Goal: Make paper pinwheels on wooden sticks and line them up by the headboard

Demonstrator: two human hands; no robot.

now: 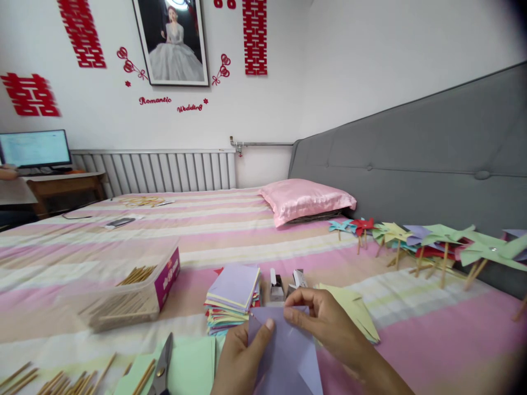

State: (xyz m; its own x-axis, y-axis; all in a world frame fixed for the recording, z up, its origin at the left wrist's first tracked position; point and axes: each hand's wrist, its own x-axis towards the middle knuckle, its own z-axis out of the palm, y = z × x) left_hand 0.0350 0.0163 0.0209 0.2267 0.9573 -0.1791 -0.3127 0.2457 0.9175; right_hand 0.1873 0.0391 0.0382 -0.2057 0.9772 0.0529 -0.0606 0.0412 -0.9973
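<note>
A purple paper sheet is held up in front of me, with a diagonal line or flap at its lower right. My left hand grips its left edge, thumb on top. At the sheet's top right, the fingers of my right hand pinch the edge. Just beyond lies a stack of coloured paper squares, purple on top. Two small open boxes stand past my right hand. Yellow paper lies to its right. Scissors rest on green paper to the left.
A clear plastic box holds thin wooden sticks; more loose sticks lie at the front left. Finished paper pinwheels line the right side by the grey headboard. A pink pillow and a phone lie farther back.
</note>
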